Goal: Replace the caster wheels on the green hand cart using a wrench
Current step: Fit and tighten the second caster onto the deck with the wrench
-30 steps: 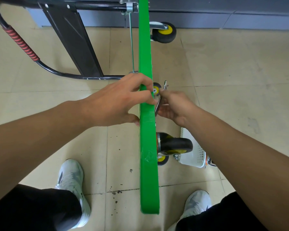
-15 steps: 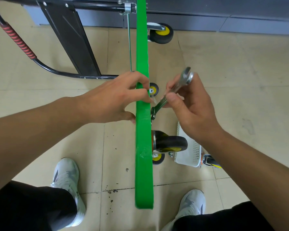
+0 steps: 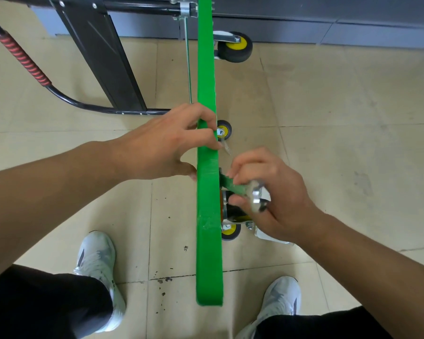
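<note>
The green hand cart (image 3: 207,89) stands on its side, its deck edge running up the middle of the view. My left hand (image 3: 167,145) grips that edge, fingers curled over the top. My right hand (image 3: 269,194) holds a metal wrench (image 3: 245,190) with a green-coated shaft, its head set against the cart's underside just above a black caster wheel (image 3: 233,211), which my hand mostly hides. Another black and yellow caster (image 3: 234,47) sits mounted at the far end. A small yellow-hubbed wheel (image 3: 223,130) shows beside my left fingers.
The cart's black folded handle (image 3: 22,59) with a red and black grip lies on the tiled floor at left. A loose yellow wheel (image 3: 229,232) and a white basket (image 3: 267,237) sit under my right hand. My two white shoes (image 3: 96,260) stand either side of the deck.
My right hand has swung the wrench from pointing up and away down toward me, lowering to just above the near caster. My left hand keeps its grip on the deck edge.
</note>
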Action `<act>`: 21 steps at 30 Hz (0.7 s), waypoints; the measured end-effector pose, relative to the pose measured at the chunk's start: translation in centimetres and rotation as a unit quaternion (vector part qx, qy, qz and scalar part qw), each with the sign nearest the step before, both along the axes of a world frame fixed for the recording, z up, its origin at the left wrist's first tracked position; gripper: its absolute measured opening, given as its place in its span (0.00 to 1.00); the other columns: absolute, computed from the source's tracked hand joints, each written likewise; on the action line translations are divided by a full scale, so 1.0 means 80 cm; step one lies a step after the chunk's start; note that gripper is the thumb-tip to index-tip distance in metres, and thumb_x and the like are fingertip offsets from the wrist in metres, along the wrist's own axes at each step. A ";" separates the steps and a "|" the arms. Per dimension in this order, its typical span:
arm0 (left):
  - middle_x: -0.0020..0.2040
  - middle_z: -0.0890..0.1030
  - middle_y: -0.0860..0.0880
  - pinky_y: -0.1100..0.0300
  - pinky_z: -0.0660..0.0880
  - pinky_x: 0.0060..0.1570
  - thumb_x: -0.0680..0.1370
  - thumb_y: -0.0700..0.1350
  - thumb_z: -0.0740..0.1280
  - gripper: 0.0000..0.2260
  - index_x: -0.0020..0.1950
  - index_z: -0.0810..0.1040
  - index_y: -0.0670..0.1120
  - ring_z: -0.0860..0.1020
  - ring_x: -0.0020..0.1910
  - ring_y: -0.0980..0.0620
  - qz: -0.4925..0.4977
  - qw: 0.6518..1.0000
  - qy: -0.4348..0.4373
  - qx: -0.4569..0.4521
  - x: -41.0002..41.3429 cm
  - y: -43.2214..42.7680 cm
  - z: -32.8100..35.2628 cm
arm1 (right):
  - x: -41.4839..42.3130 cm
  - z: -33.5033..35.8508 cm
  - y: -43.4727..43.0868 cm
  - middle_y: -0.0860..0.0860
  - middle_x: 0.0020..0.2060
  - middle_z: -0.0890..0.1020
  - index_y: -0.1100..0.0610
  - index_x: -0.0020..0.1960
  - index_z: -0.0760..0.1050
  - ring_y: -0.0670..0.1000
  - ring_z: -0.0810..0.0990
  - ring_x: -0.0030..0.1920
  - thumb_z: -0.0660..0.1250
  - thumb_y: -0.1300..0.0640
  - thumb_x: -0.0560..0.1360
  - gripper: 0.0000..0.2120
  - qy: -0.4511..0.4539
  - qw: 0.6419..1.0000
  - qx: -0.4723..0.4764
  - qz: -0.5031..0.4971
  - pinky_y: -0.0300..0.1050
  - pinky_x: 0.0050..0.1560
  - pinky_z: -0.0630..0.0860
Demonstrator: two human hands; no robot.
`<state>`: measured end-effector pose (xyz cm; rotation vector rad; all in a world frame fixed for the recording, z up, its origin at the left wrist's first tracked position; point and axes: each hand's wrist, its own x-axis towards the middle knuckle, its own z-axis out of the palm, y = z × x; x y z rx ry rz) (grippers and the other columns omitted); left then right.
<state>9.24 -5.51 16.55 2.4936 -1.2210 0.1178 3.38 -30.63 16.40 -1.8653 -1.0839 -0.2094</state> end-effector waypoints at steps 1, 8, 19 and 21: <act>0.65 0.70 0.43 0.40 0.79 0.53 0.66 0.49 0.81 0.25 0.60 0.77 0.49 0.73 0.62 0.39 0.000 1.000 0.000 -0.001 0.001 0.000 0.000 | -0.003 -0.001 0.000 0.61 0.49 0.78 0.59 0.55 0.71 0.56 0.77 0.50 0.70 0.63 0.78 0.10 -0.014 1.000 -0.011 0.012 0.43 0.54 0.72; 0.65 0.69 0.44 0.40 0.78 0.53 0.66 0.48 0.81 0.27 0.61 0.75 0.52 0.72 0.62 0.38 -0.003 1.000 0.018 -0.007 0.001 0.001 -0.002 | -0.021 -0.026 -0.006 0.63 0.47 0.79 0.58 0.54 0.73 0.63 0.77 0.50 0.70 0.63 0.79 0.08 -0.077 0.993 -0.078 0.049 0.58 0.53 0.74; 0.65 0.70 0.43 0.41 0.78 0.54 0.67 0.50 0.80 0.24 0.60 0.77 0.49 0.72 0.63 0.40 0.000 1.000 0.004 0.000 0.002 0.000 -0.001 | -0.008 -0.013 0.007 0.58 0.49 0.79 0.61 0.54 0.75 0.53 0.79 0.50 0.73 0.67 0.76 0.10 0.019 0.999 0.012 -0.045 0.41 0.54 0.74; 0.65 0.70 0.44 0.41 0.78 0.56 0.67 0.50 0.80 0.24 0.59 0.77 0.49 0.71 0.64 0.40 0.001 1.000 0.004 0.003 0.001 0.000 0.000 | 0.001 -0.007 0.014 0.54 0.47 0.79 0.56 0.53 0.75 0.47 0.79 0.49 0.71 0.62 0.77 0.07 0.116 0.986 0.058 -0.103 0.36 0.51 0.77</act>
